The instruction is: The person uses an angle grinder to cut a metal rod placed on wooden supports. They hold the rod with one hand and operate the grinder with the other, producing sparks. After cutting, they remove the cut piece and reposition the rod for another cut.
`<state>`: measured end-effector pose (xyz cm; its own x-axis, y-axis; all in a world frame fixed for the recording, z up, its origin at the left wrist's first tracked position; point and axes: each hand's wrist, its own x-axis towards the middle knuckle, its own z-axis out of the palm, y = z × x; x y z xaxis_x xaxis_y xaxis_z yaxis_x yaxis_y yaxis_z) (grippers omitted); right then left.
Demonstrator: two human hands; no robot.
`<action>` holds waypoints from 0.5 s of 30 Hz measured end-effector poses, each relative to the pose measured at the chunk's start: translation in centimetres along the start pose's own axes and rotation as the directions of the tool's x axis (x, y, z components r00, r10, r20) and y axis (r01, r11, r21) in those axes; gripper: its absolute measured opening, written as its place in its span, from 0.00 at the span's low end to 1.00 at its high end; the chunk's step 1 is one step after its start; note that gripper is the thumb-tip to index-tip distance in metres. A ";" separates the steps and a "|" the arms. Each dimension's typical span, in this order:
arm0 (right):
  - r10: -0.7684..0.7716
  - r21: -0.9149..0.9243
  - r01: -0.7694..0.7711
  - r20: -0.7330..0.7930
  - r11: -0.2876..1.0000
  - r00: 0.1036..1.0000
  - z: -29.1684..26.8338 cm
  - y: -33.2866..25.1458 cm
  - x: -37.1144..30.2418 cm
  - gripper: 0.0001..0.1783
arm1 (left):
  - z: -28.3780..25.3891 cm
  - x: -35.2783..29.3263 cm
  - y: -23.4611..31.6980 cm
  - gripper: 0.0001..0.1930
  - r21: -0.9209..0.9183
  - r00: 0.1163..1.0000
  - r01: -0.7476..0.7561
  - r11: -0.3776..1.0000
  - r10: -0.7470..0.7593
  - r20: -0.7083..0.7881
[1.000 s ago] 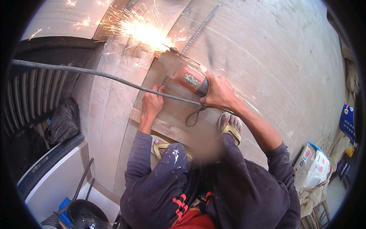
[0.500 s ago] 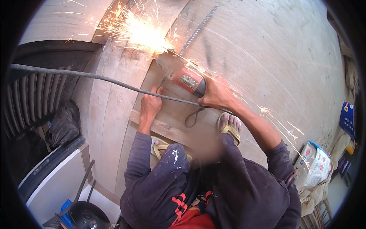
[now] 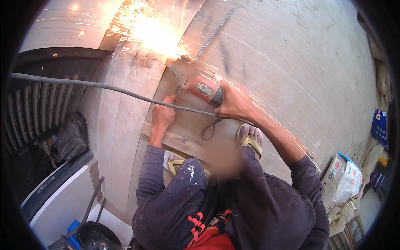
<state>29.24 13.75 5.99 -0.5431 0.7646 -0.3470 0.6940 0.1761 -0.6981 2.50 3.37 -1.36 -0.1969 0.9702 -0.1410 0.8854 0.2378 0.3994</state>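
Observation:
My right hand (image 3: 236,101) grips the rear of a red and grey angle grinder (image 3: 201,86). Its head rests against a ribbed steel bar (image 3: 215,32), and bright sparks (image 3: 152,35) spray from the contact toward the upper left. Glare and the grinder head hide the disc and the cut. My left hand (image 3: 163,114) is closed around the near end of the bar, just below the grinder head. A dark power cord (image 3: 121,88) runs from the left edge across my left wrist area to below my right hand, where it makes a small loop.
A wooden strip (image 3: 179,141) lies before my sandalled feet (image 3: 251,139). Left are a dark slatted metal panel (image 3: 37,104) and a black plastic bag (image 3: 71,137). A black rounded object (image 3: 98,236) stands lower left. Right are a white sack (image 3: 342,177) and a blue package (image 3: 379,129).
The spark spray has grown larger and brighter. Sparks along my right forearm now form thinner, straighter streaks. Both hands and the grinder have barely moved.

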 end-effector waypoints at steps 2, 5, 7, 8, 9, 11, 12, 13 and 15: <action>0.037 0.016 -0.038 0.047 0.999 0.998 -0.1 0.0 0.0 0.31 | -0.2 0.1 -0.1 0.22 -0.017 1.000 -0.010 1.000 0.010 0.015; 0.074 0.017 -0.076 0.100 0.997 0.992 -0.3 -0.1 0.3 0.34 | -0.1 0.2 -0.1 0.22 -0.022 1.000 -0.014 1.000 0.014 0.013; 0.073 0.004 -0.073 0.085 0.997 0.994 -0.2 0.0 0.2 0.33 | -0.4 0.2 0.3 0.22 -0.011 0.999 0.012 1.000 -0.012 0.031; 0.061 -0.005 -0.061 0.055 0.998 0.997 0.0 0.1 0.1 0.32 | -0.6 0.1 0.5 0.22 -0.004 0.999 0.026 1.000 -0.026 0.039; 0.049 -0.015 -0.049 0.026 0.999 0.998 0.1 0.1 0.1 0.30 | -0.6 0.1 0.5 0.22 -0.009 1.000 0.011 1.000 -0.011 0.023; 0.050 -0.011 -0.049 0.050 0.999 0.997 0.1 0.4 0.3 0.29 | -0.6 0.1 0.5 0.22 -0.017 1.000 -0.020 1.000 0.019 -0.011; 0.050 -0.008 -0.049 0.063 0.999 0.997 0.1 0.4 0.4 0.28 | -0.6 0.1 0.5 0.23 -0.012 1.000 -0.006 1.000 0.006 0.005; 0.054 -0.010 -0.053 0.062 0.999 0.997 0.1 0.4 0.5 0.28 | -0.8 0.1 0.6 0.23 -0.009 1.000 0.007 1.000 -0.007 0.020; 0.062 -0.013 -0.062 0.061 0.998 0.996 0.0 0.1 0.5 0.28 | -0.8 0.2 0.6 0.23 0.000 0.999 0.018 1.000 -0.018 0.037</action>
<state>29.06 14.11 5.70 -0.5266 0.7349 -0.4272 0.7321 0.1366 -0.6674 2.63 3.74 -0.41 -0.1971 0.9634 -0.1816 0.8816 0.2552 0.3971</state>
